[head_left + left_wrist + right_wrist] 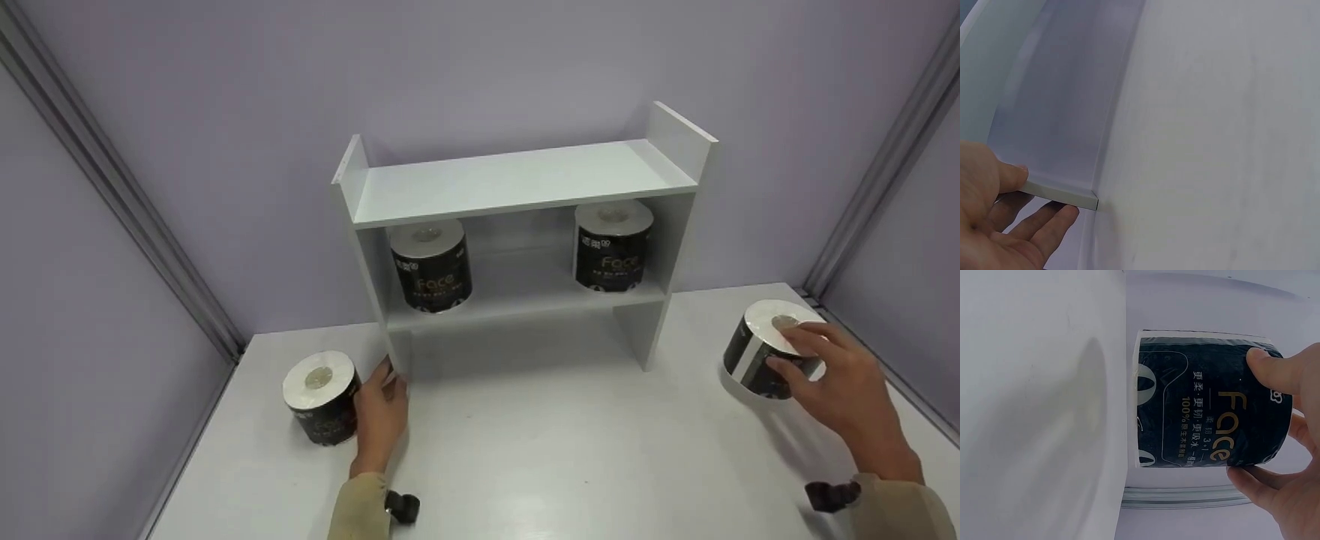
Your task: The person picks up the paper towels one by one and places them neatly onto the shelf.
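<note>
My left hand pinches the lower front edge of the left side panel of a white two-tier shelf, thumb on one face and fingers on the other. At the right, my right hand grips a toilet paper roll in a black "Face" wrapper, its fingers and thumb round the upper part. The roll is tilted slightly, close over the table, with a shadow beside it. Another toilet paper roll stands on the table just left of my left hand.
On the middle board, one wrapped roll stands at the left end and another roll at the right end. The white table is bounded by pale walls behind and at both sides, with metal corner posts.
</note>
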A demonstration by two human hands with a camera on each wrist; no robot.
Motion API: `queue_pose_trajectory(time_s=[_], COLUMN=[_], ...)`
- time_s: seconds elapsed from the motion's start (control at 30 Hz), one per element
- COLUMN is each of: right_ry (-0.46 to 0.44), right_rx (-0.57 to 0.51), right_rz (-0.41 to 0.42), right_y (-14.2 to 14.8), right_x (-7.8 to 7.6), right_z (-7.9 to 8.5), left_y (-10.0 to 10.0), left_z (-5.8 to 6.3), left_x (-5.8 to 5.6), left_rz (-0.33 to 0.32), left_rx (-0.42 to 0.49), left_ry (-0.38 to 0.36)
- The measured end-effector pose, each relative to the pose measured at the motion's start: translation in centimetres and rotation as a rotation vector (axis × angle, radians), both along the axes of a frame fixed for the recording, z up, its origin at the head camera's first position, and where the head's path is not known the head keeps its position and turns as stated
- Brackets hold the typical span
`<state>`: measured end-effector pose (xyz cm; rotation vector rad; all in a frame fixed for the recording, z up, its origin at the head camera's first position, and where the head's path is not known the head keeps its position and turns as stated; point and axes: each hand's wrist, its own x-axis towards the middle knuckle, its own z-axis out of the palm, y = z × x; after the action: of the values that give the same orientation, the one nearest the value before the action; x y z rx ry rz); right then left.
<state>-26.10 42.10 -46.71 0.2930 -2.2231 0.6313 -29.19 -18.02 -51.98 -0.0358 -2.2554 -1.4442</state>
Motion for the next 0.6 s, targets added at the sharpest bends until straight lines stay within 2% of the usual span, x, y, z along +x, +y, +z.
queue_pose_trajectory(time_s=[0.27, 0.6], right_ry=[0.009, -0.006], right_rx=[-0.002, 0.014], right_rz=[0.010, 0.007], right_y=[-0.34, -0.59], right_x=[0.01, 0.17], right_z=[0.22, 0.46], left_y=[-0.09, -0.12], left_z=[-0.07, 0.02], left_x=[-0.08, -0.14], left_rz=[0.001, -0.005], left_rx=[-0.003, 0.000], left_ry=[0.007, -0.030])
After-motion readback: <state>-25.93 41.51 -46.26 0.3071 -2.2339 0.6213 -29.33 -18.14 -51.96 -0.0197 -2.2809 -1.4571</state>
